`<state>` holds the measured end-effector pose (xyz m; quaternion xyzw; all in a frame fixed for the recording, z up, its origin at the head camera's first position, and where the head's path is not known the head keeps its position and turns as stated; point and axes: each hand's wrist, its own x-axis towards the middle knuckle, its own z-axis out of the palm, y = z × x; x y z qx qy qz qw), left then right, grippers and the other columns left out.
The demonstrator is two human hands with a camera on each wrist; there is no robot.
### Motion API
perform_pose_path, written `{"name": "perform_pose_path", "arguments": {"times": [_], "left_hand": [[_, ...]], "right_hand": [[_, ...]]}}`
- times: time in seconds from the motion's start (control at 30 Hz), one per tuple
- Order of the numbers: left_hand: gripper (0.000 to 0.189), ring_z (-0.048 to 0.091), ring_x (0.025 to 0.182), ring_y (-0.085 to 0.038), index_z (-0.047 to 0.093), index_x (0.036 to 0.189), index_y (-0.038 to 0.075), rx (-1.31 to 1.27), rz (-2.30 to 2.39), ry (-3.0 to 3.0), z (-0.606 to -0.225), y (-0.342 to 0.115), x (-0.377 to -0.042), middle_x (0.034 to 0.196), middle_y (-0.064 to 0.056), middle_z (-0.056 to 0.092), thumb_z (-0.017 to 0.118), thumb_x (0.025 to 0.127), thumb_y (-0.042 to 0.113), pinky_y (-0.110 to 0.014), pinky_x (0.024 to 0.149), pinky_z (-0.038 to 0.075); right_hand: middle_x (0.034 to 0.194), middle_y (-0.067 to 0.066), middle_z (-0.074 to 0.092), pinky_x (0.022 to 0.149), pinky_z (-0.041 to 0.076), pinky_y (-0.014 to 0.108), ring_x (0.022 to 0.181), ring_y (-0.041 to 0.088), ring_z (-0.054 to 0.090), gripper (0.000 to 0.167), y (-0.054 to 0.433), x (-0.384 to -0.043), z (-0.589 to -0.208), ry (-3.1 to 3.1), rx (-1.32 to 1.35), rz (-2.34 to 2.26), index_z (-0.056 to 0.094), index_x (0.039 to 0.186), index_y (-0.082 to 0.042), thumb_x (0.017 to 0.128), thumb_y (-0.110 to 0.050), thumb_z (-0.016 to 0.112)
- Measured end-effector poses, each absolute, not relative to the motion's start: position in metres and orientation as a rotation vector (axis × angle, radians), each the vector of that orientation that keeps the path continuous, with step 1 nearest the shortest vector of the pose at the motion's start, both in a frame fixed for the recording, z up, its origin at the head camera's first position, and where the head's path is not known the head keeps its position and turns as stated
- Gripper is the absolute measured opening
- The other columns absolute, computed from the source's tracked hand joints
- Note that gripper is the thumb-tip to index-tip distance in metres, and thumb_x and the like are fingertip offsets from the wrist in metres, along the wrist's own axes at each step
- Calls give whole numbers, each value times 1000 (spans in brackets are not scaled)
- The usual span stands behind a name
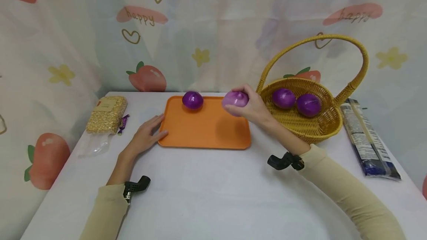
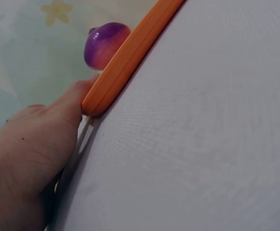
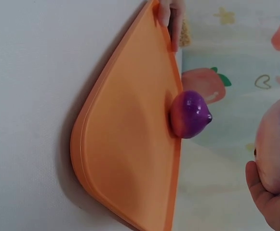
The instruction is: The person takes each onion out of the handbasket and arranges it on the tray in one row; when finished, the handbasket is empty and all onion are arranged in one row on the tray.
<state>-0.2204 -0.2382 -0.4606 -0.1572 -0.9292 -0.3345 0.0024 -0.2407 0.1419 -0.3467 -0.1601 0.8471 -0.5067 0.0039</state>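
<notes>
A light purple toy onion [image 1: 235,101] is gripped by my right hand [image 1: 251,106], fingers over its top and thumb below, above the right end of the orange tray [image 1: 200,132]. In the right wrist view, that onion [image 3: 277,144] hangs apart from the tray. My left hand [image 1: 145,135] rests at the tray's left edge, its fingers fairly straight and the thumb on the rim. A darker purple onion [image 1: 192,100] sits on the tray near the back rim. Two more onions, one left [image 1: 283,98] and one right [image 1: 308,105], lie in the yellow wicker basket [image 1: 320,125].
The basket's tall handle [image 1: 320,37] arches up beside my right hand. A bag of yellow grains [image 1: 108,112] and a small purple wrapped candy [image 1: 123,123] lie on the left. At the right edge is a dark blue and silver package [image 1: 370,143]. A patterned curtain hangs behind.
</notes>
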Motion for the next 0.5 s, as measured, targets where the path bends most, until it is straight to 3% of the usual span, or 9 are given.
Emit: {"name": "perform_pose_path", "arguments": {"times": [0.5], "left_hand": [[70, 26, 148, -36, 35, 151, 10, -494, -1043, -2916, -462, -238, -221, 158, -10, 34, 65, 92, 35, -57, 120, 21]], "right_hand": [[139, 12, 51, 101, 49, 53, 125, 31, 50, 55, 138, -255, -354, 2731, -486, -1672, 58, 132, -16, 81, -25, 78]]}}
